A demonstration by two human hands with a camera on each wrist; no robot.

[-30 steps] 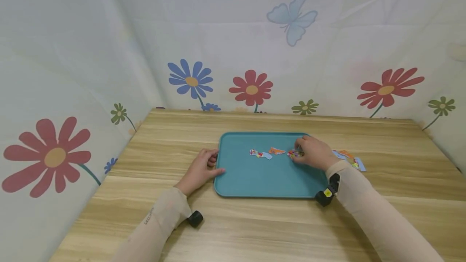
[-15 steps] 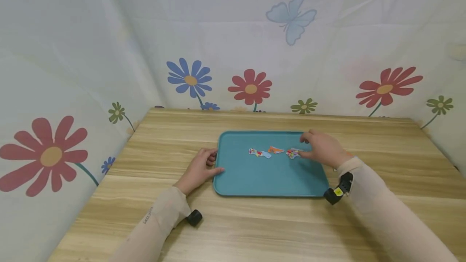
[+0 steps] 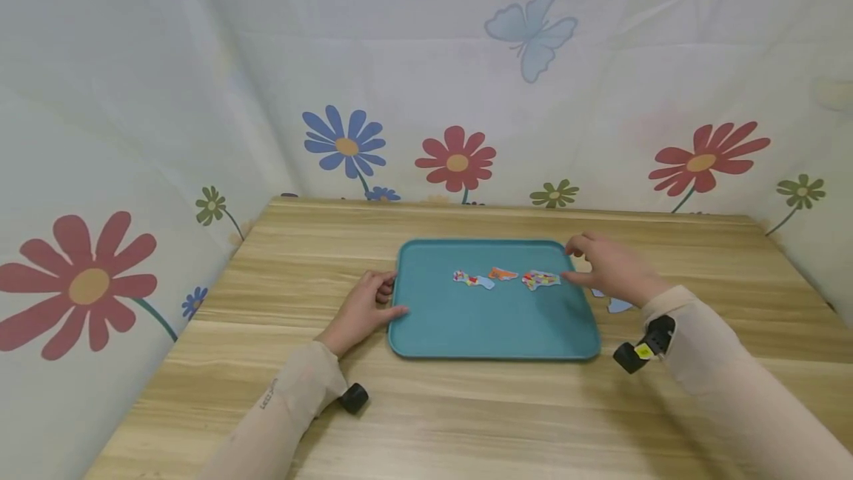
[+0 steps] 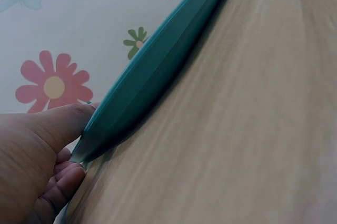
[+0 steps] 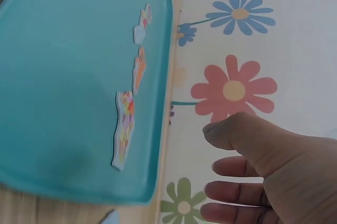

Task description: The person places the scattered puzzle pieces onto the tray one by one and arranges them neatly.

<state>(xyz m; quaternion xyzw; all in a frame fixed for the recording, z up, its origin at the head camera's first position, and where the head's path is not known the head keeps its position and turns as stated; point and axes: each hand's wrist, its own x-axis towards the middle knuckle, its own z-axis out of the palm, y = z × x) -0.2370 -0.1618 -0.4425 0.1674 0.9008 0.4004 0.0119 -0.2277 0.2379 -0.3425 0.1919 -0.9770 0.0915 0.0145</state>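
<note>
While the left hand [image 3: 358, 314] grips the tray [image 3: 493, 328], the right hand [image 3: 616, 269] gapes near cutouts [image 3: 541, 280]; sleeve lettering [image 3: 269, 394] seems illegible.

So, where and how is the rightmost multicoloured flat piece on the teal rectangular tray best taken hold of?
Probably pinch the multicoloured flat piece across its long edges, near its right end, from above and the right. It lies flat, longer than wide, with the orange flat piece close to its left end; the right hand is near the other.
</note>
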